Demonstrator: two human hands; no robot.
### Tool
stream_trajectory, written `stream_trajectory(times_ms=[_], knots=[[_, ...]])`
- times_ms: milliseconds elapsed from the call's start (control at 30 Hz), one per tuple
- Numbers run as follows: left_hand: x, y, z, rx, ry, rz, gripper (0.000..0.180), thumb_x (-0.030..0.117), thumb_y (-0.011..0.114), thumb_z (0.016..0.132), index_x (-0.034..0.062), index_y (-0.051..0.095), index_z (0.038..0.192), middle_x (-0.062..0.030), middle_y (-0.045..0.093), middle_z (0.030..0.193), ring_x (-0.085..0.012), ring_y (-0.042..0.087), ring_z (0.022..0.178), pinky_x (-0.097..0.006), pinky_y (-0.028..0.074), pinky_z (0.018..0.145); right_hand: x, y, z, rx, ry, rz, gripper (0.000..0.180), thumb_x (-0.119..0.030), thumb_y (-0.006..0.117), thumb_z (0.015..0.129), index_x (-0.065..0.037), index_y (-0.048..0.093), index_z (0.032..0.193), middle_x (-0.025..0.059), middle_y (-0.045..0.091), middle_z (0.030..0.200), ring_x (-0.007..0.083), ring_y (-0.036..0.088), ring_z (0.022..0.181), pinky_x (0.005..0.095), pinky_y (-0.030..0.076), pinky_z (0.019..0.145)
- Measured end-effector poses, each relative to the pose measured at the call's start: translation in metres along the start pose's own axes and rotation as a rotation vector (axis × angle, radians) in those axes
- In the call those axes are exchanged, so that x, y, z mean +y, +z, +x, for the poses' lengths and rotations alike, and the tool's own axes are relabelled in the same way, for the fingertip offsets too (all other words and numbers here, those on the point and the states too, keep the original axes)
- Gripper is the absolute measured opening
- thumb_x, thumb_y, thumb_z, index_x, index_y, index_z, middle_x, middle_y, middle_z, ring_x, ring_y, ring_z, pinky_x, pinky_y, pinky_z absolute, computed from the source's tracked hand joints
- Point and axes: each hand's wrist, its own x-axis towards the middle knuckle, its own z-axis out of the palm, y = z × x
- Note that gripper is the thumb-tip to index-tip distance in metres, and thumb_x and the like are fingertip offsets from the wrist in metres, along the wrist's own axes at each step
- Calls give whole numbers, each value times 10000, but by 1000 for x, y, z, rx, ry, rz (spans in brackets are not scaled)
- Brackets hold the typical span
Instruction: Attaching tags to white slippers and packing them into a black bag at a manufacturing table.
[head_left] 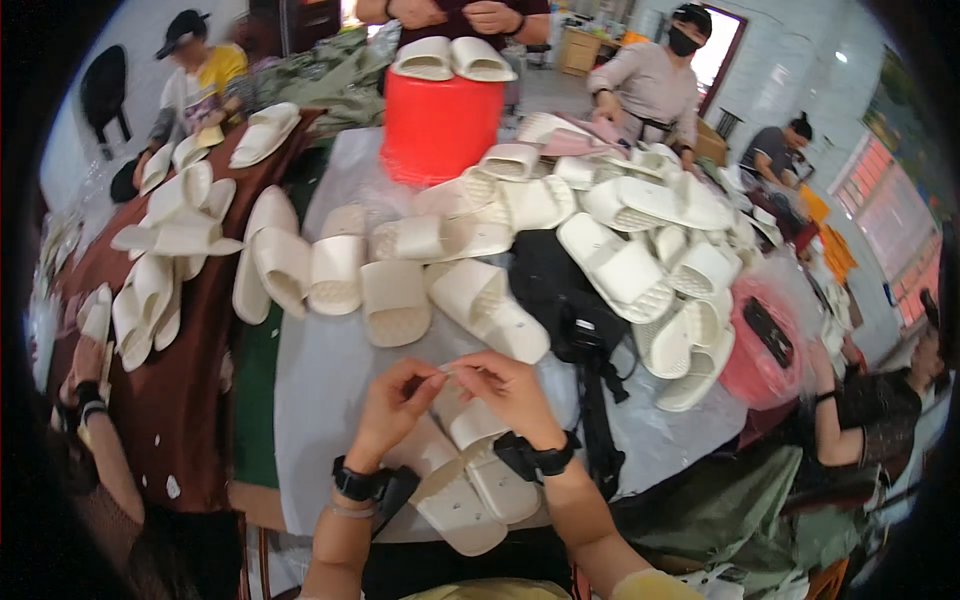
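My left hand point(398, 396) and my right hand point(503, 392) meet above the table, fingertips pinched close together. Whatever lies between them is too small to make out. Beneath the hands, near the table's front edge, lies a pair of white slide sandals point(462, 498) side by side, partly covered by my hands and wrists. Just beyond my fingers rests another white slide point(490, 305), tilted to the right. A black strapped device point(382, 488) is on my left wrist, and a similar one point(535, 455) is on my right.
A large heap of white slides point(640, 215) covers the right of the table. A black bag point(550, 290) with straps lies beside it. A red bucket point(440, 130) stands at the back with two slides on top. Pink plastic point(762, 350) sits right. Other people work around the table.
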Motion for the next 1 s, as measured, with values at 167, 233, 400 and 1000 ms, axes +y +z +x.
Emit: stream_trajectory(times_ms=[167, 233, 400, 1000], knots=[[1, -2, 1, -2, -54, -1, 96, 112, 608, 860, 17, 595, 863, 28, 558, 780, -44, 490, 705, -187, 396, 625, 4, 1, 2, 16, -27, -95, 136, -90, 599, 850, -16, 623, 961, 60, 615, 801, 94, 584, 639, 222, 467, 561], [1, -1, 2, 23, -21, -31, 89, 107, 612, 854, 19, 599, 845, 31, 549, 774, -45, 485, 705, -192, 394, 628, 5, 1, 2, 38, -92, -133, 143, -111, 610, 840, -23, 624, 953, 64, 615, 770, 92, 573, 601, 233, 462, 551], [8, 3, 4, -10, -34, -3, 81, 96, 604, 855, 20, 592, 828, 34, 540, 765, -47, 472, 702, -192, 381, 629, 2, -2, 2, 1, -46, -171, 137, -134, 602, 842, -43, 627, 941, 75, 620, 756, 133, 578, 592, 254, 458, 548], [4, 2, 2, 52, -140, -53, 127, 137, 632, 843, 13, 608, 836, 19, 566, 725, -56, 481, 606, -203, 386, 559, 3, 4, -1, 111, -193, -351, 110, -122, 563, 841, -50, 550, 923, 85, 586, 799, 214, 585, 647, 301, 464, 578]])
